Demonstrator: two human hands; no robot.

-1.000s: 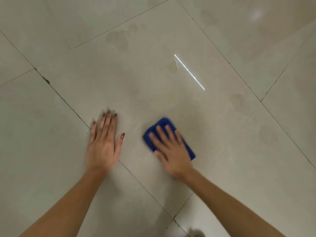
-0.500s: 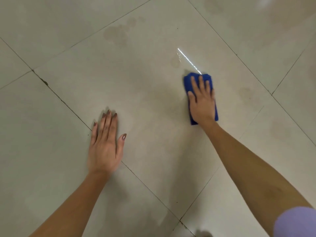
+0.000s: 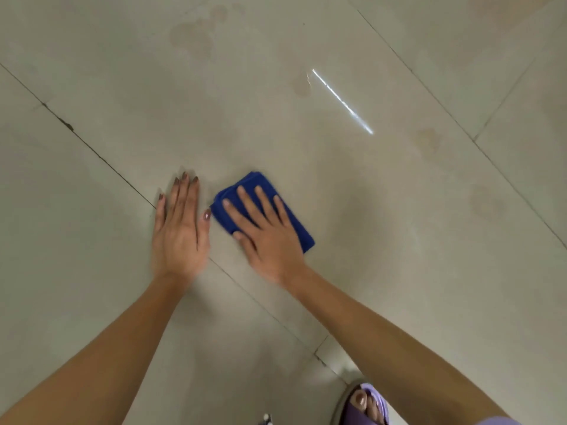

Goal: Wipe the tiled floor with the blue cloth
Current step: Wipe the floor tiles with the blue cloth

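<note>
A folded blue cloth [image 3: 245,185] lies flat on the pale tiled floor [image 3: 368,240] near the middle of the view. My right hand [image 3: 267,231] presses down on it with fingers spread, covering most of it. Just to its left, my left hand [image 3: 181,228] rests palm down on the bare tile with fingers together, its thumb almost touching the cloth's left corner. Both forearms reach in from the bottom edge.
Dark grout lines cross the floor diagonally. Faint brownish stains [image 3: 196,35] mark the tile at the top, with smaller stains [image 3: 428,141] to the right. A bright streak of reflected light [image 3: 342,101] lies beyond the cloth. A foot in a purple sandal [image 3: 366,404] shows at the bottom right.
My right hand has slid the cloth from near the light streak back toward me and to the left, close to my left hand. The left hand stays planted.
</note>
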